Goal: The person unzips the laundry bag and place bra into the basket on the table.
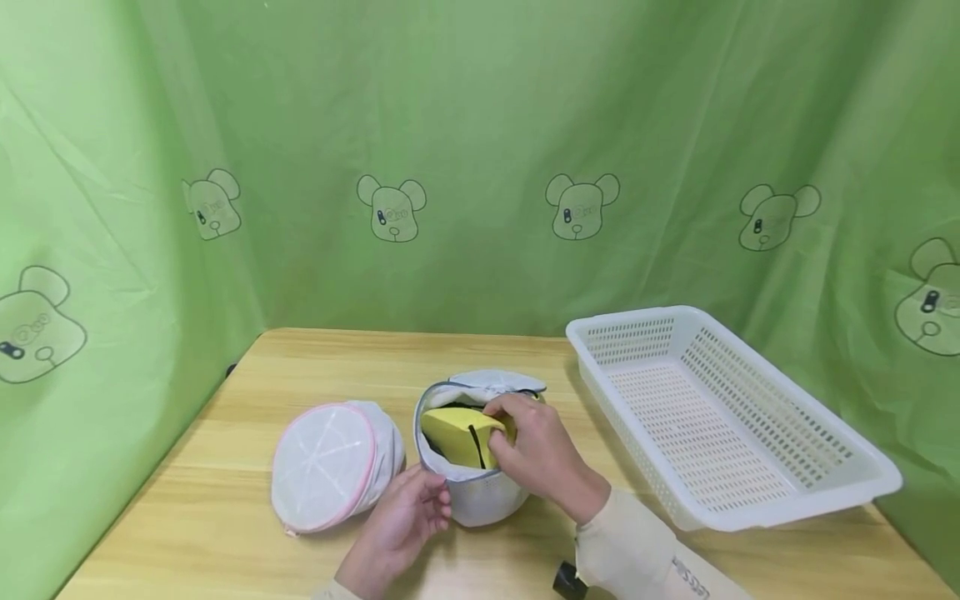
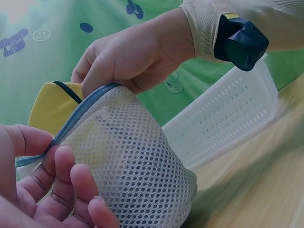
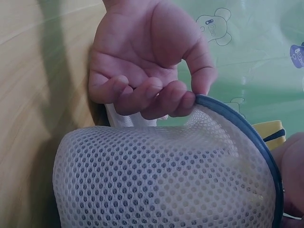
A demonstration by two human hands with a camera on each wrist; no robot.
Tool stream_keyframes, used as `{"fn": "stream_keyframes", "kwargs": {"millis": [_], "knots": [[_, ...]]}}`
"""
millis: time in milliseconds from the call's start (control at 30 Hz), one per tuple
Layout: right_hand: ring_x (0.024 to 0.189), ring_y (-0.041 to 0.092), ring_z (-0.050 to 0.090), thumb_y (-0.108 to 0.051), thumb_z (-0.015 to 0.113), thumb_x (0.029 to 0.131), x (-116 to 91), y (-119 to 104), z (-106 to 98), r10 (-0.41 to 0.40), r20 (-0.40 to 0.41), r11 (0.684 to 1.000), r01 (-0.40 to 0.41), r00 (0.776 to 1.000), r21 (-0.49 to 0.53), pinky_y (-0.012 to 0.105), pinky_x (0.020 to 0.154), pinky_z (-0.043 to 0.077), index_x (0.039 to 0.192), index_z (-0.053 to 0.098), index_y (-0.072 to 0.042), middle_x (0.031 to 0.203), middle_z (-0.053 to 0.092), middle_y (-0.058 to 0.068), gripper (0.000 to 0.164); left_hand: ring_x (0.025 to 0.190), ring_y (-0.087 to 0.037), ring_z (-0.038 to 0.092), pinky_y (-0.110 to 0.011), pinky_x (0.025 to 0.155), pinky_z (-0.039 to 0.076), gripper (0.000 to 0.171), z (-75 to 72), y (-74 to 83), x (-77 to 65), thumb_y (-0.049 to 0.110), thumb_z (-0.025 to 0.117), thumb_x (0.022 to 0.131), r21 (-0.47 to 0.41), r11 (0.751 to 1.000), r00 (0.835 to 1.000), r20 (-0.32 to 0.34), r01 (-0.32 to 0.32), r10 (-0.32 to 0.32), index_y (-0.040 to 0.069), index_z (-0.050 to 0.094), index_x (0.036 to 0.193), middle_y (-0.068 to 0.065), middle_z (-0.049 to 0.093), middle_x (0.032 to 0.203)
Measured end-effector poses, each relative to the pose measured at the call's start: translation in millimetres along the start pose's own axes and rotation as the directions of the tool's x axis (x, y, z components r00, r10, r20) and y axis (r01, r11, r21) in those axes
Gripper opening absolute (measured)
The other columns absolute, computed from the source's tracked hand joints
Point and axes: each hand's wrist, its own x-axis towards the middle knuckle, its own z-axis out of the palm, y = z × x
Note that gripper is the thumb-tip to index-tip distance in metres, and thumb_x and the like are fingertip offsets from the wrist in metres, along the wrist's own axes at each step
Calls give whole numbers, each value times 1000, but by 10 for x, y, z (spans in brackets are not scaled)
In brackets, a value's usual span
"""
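A white mesh laundry bag [image 1: 487, 502] with a blue-grey zipper stands unzipped on the table, its round lid [image 1: 497, 380] folded back on the far side. My left hand [image 1: 401, 521] pinches the zippered rim between thumb and forefinger; the other fingers curl loosely beside the mesh, as the left wrist view shows. Inside the bag's mouth is a yellow fabric item [image 1: 452, 429] with black trim, its exact kind unclear. With thumb and fingers my right hand [image 1: 542, 450] grips the item's upper right edge. The item's lower part is hidden in the bag.
Left of the left hand lies a second white mesh bag [image 1: 322, 467] with pink edging, tipped on its side. A white perforated plastic basket [image 1: 622, 408] occupies the right of the wooden table [image 1: 210, 508]. Green curtains [image 1: 480, 108] surround the table at the back and sides.
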Motion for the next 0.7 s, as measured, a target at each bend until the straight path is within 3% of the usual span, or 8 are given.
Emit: {"fn": "stream_keyframes", "kwargs": {"millis": [367,533,700], "knots": [[70,12,58,6,67,67,29,17,-9,15,-27,1000,-14,1000,26,24,60,50,83,66,-6,81,67,3,20,71,-11,51,-23,66,44,4,9,31,6,11,57,90,13,1000,1000,2,-3,3,12,55,88,2,55,77],[68,12,57,6,67,68,31,25,-9,20,-47,1000,-19,999,23,24,59,50,82,66,-6,80,66,3,19,70,-10,53,-23,65,46,9,18,34,0,6,54,90,26,1000,1000,-5,-6,6,13,55,84,2,56,78],[67,11,57,7,66,67,21,29,-10,24,-59,999,-22,998,37,23,58,50,81,65,-6,78,65,2,19,73,-11,55,-25,68,48,9,21,17,-2,3,57,87,30,999,1000,-5,-9,10,12,58,91,2,59,81]]}}
